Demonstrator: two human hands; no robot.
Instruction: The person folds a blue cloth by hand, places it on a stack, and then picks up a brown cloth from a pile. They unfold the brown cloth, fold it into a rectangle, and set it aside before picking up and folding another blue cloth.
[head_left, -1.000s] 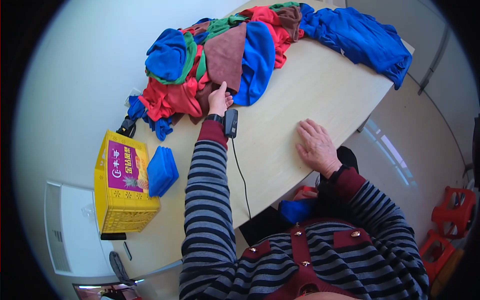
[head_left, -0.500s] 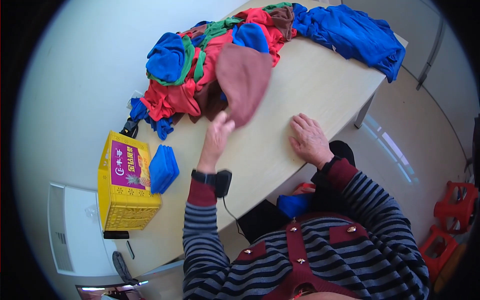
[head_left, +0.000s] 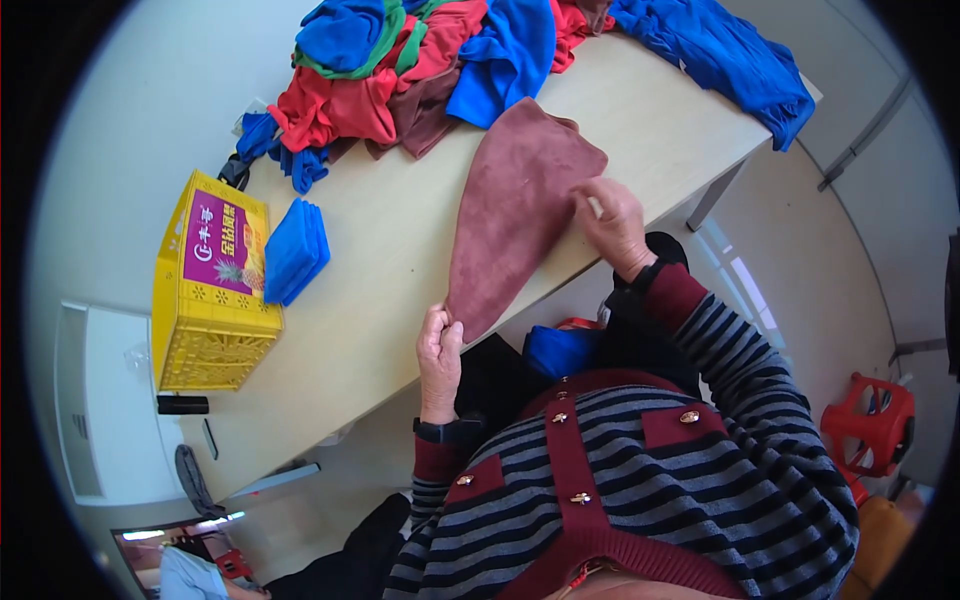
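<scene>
A reddish-brown cloth hangs at a slant over the near part of the table, its lower tip past the near edge. At that tip, my left hand pinches the cloth between thumb and fingers. My right hand is closed at the cloth's right edge, fingertips curled against it. Beyond the cloth lies a heap of crumpled red, blue, green and brown cloths. A small stack of folded blue cloths leans beside the yellow basket.
The yellow basket with a purple label stands at the left. A large blue cloth heap hangs over the far right corner. Near the basket are a black cylinder and a thin dark object. Red stools stand at the right.
My left hand has pulled the brown cloth from the heap toward me. My right hand has risen off the table to the cloth's edge. The view has shifted.
</scene>
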